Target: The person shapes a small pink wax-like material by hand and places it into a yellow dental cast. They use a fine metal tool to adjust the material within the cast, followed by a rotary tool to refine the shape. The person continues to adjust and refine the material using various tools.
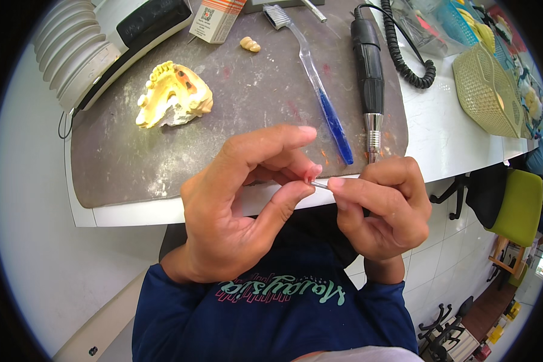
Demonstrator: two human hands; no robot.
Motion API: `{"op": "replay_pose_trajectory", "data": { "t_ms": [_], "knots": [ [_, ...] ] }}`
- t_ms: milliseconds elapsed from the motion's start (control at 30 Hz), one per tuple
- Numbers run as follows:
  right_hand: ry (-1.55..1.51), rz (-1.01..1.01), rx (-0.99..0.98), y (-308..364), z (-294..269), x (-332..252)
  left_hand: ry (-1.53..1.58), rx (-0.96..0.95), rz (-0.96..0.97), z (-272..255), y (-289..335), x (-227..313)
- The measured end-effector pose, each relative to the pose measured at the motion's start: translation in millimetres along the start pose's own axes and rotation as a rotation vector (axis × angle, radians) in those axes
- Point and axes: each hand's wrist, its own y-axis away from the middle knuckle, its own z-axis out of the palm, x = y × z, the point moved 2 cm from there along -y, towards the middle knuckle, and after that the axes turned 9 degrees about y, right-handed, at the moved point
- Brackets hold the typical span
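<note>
Close to the table's front edge, my two hands meet over a thin metal rod [321,185] with a small red end [309,179]. My right hand [386,208] pinches the rod between thumb and index finger, its other fingers curled in. At the red end, the thumb and a finger of my left hand [235,202] close together, while the left index finger stretches out above. What the red end is exactly is too small to tell. A yellow dental model [174,96] lies on the brown mat beyond my left hand.
On the mat [253,90] lie a toothbrush [320,84] with a blue handle, a black handpiece [368,72] with a coiled cord and a small tooth-coloured piece [250,44]. A ribbed suction hose [72,48] stands left, a box [216,21] behind, a basket [485,90] right.
</note>
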Motion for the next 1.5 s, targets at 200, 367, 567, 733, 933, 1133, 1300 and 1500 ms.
{"op": "replay_pose_trajectory", "data": {
  "t_ms": [200,367,567,733,933,1133,1300,1500],
  "knots": [
    [0.006,0.013,-0.02,-0.7,-1.9,-2.1,0.054,0.042,-0.019,0.9,3.9,-0.7],
    [0.014,0.014,0.012,-0.4,0.4,-1.6,-0.027,-0.029,0.047,-1.2,0.8,0.2],
    [-0.007,0.048,0.021,-1.4,1.1,-3.2,-0.061,-0.046,0.092,-2.2,-2.2,1.2],
    [-0.006,0.041,-0.005,-2.2,-0.7,-1.4,-0.063,-0.044,0.075,-0.3,-2.0,-0.2],
    [-0.009,0.047,0.003,-0.9,0.3,-1.2,-0.048,-0.03,0.068,1.1,-2.7,-0.6],
    [0.011,0.047,0.006,-0.1,-1.7,-0.5,-0.021,0.016,0.005,3.1,-0.9,-0.1],
    [0.093,0.041,0.07,0.3,-5.8,-3.9,0.007,0.043,-0.091,2.7,0.9,2.9],
    [0.382,0.076,0.296,12.4,-59.4,15.7,0.061,0.077,-0.069,8.1,-3.0,-3.8]
  ]
}}
